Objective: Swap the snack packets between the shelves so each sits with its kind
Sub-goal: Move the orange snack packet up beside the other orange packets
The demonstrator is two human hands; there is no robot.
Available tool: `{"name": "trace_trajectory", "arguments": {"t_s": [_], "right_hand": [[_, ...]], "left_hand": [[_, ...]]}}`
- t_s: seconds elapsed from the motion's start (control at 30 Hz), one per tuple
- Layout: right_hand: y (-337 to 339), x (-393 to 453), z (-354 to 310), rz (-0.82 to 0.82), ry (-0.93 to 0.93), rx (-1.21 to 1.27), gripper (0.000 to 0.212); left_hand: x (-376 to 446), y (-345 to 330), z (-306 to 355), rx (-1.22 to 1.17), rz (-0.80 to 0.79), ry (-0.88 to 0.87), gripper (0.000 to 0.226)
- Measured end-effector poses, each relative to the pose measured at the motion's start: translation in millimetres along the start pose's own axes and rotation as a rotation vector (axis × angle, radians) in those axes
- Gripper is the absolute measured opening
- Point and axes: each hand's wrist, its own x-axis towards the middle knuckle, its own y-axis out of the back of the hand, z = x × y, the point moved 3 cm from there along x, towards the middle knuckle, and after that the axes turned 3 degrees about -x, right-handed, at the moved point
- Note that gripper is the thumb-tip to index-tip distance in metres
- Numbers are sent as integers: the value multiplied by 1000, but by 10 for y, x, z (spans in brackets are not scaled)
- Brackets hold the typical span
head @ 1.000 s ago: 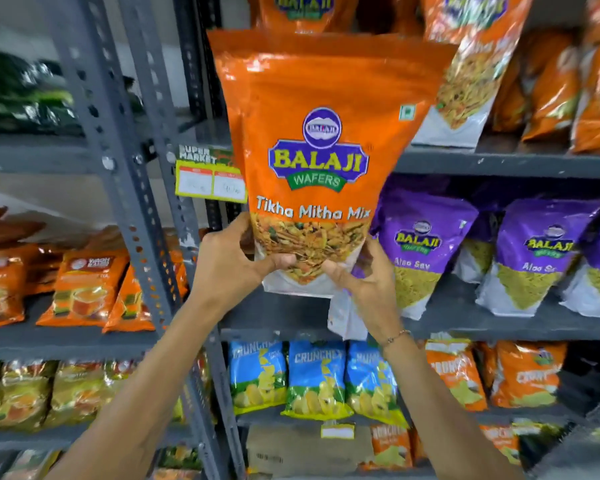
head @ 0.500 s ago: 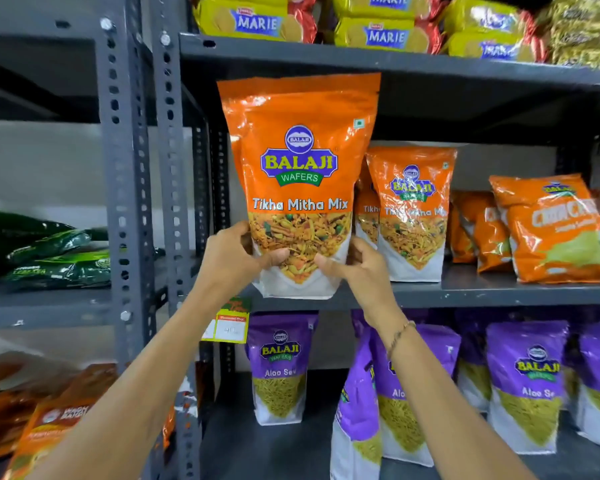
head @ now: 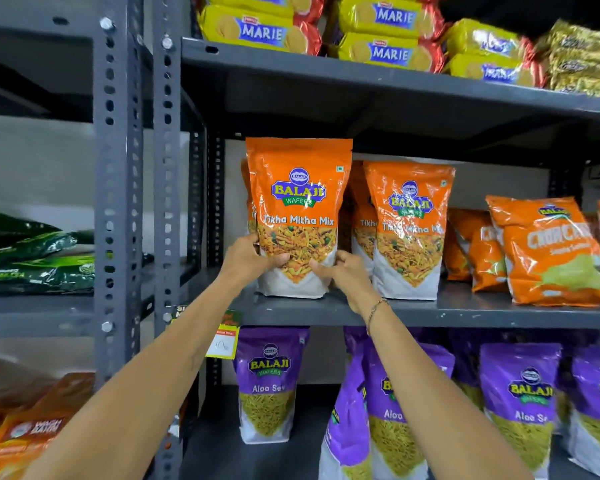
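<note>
An orange Tikha Mitha Mix packet (head: 297,202) stands upright at the left end of the middle shelf (head: 465,311), its base resting on the shelf. My left hand (head: 248,259) grips its lower left side and my right hand (head: 343,271) grips its lower right side. Beside it on the right stands another orange Tikha Mitha Mix packet (head: 409,230), with more of the same kind behind. On the shelf below stand purple Aloo Sev packets (head: 269,382), one leaning (head: 347,410) forward.
Orange Crunchex bags (head: 548,251) lie at the right of the middle shelf. Yellow Marie biscuit packs (head: 260,31) fill the top shelf. Grey perforated uprights (head: 118,188) stand at left, with green packets (head: 35,261) and orange packs (head: 25,434) on the neighbouring rack. A price tag (head: 222,339) hangs on the shelf edge.
Both hands have carried the orange packet up from the purple shelf's level and pushed it back onto the middle shelf, setting it beside the other orange packets. The view rose with it.
</note>
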Motion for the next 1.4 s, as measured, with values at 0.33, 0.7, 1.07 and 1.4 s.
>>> {"name": "trace_trajectory", "arguments": {"t_s": [0.33,0.7,1.07,1.4], "right_hand": [[-43,97,49,-100,48,-94,63],[-152,91,41,-153,129,-229,75],[-163,111,76,-166,123,-208,86],[-173,94,74,-188,104,-373,89]], "left_hand": [[1,-4,-140,12,-87,-52,65],[67,59,-245,63,-40,-32,67],[1,56,-170,135,-44,-47,67],[-59,43,-199,40,-76,49,74]]}}
